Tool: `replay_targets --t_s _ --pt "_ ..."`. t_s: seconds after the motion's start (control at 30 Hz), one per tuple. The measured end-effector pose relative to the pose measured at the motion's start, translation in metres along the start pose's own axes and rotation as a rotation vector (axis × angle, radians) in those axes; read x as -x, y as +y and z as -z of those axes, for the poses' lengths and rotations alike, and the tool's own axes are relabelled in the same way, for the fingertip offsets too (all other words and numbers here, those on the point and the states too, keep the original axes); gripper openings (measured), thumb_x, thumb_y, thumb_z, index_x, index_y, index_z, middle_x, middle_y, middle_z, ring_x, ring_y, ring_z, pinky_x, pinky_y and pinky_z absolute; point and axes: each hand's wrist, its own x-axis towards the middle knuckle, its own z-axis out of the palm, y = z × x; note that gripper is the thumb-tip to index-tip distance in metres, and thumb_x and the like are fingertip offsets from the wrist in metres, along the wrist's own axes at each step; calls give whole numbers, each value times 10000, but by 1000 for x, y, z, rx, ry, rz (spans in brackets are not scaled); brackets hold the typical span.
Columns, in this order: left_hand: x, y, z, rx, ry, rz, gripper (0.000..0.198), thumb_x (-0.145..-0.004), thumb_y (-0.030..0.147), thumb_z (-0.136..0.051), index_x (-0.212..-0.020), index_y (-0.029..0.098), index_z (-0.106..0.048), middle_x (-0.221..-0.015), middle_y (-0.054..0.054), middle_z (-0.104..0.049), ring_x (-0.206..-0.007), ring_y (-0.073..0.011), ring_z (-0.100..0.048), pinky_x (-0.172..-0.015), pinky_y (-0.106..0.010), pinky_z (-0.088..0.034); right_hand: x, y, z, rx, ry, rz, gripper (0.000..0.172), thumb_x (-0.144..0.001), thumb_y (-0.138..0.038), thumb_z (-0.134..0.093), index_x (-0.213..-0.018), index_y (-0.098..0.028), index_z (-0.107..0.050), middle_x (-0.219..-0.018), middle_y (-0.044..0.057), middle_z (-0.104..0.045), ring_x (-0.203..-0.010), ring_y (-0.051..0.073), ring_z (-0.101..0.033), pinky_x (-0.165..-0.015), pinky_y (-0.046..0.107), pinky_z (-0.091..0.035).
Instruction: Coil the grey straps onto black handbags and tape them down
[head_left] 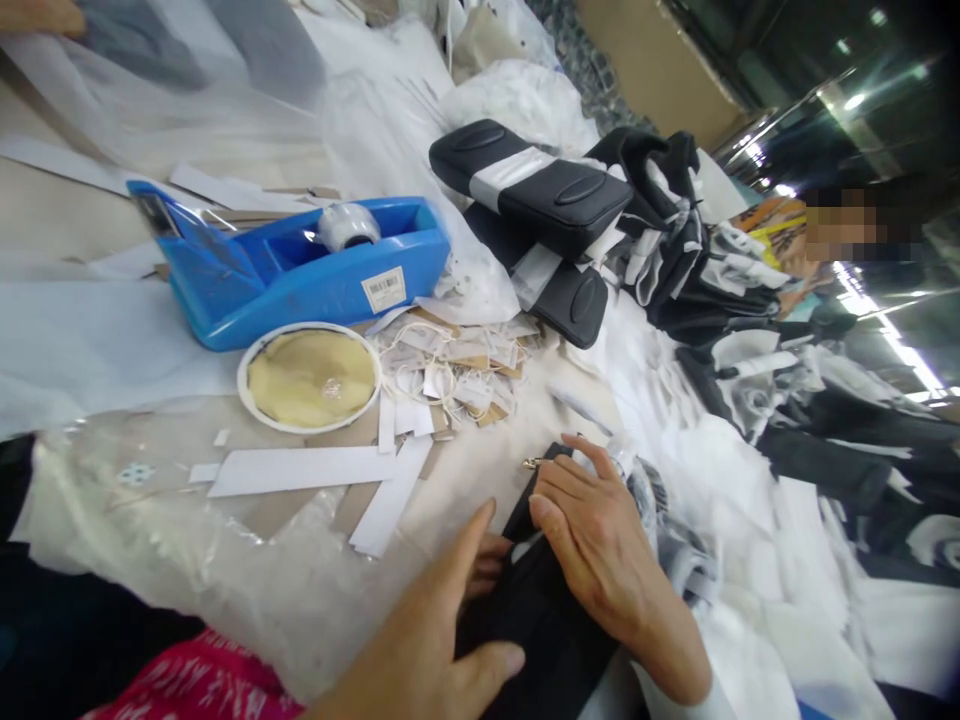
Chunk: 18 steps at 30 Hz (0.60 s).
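A long black fabric case (551, 620) lies below me at the front of the table, with a small gold-coloured zipper pull (531, 463) at its far end. My left hand (450, 620) holds its left side: the thumb rests on top, the index finger points away, and the other fingers curl behind the edge. Across the far end lies my right hand (600, 530), its fingers bent over the case and partly hiding it. What is beneath the right fingers cannot be seen.
Left of centre stands a blue tape dispenser (300, 270), beside a round white-rimmed dish (311, 380) and a heap of string tags (465, 370). Paper strips (300, 470) lie nearer. Black cases with white bands (532, 185) are stacked beyond. Another person (787, 235) is at far right.
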Motion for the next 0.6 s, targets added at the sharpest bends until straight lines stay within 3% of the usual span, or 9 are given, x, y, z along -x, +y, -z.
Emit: replay_targets --t_s 0.1,0.23,0.47,0.6 --pt "-7 9 -3 -61 -68 95 952 -724 159 -616 -1533 267 -126 -1457 -85 -470 -1308 -269 -481 -1093 -428 -437 1 -2 1 -21 22 -30 273 -966 -144 -357 -729 -216 -472 -706 -6 -508 -728 157 -498 -1074 485 -294" --pt "-13 9 -6 -178 -148 188 861 -713 239 -644 -1496 262 -286 -1468 -69 -468 -1287 -307 -495 -1073 -404 -434 1 -6 0 -43 62 -50 264 -958 -120 -365 -718 -197 -443 -691 -17 -479 -698 140 -463 -1053 483 -306" --pt "-10 -4 5 -275 -181 19 759 -802 345 -599 -1496 293 -298 -1298 -49 -626 -1164 -298 -592 -985 -361 -481 0 -13 0 -9 53 -71 275 -960 -114 -371 -723 -201 -479 -722 -6 -501 -755 160 -474 -1060 497 -284" --pt "-11 -11 1 -310 -157 26 744 -806 362 -606 -1489 291 -320 -1302 -55 -626 -1139 -296 -610 -956 -346 -503 0 -14 0 30 18 -63 292 -954 -105 -369 -714 -208 -499 -730 -6 -516 -767 168 -483 -1104 524 -221"
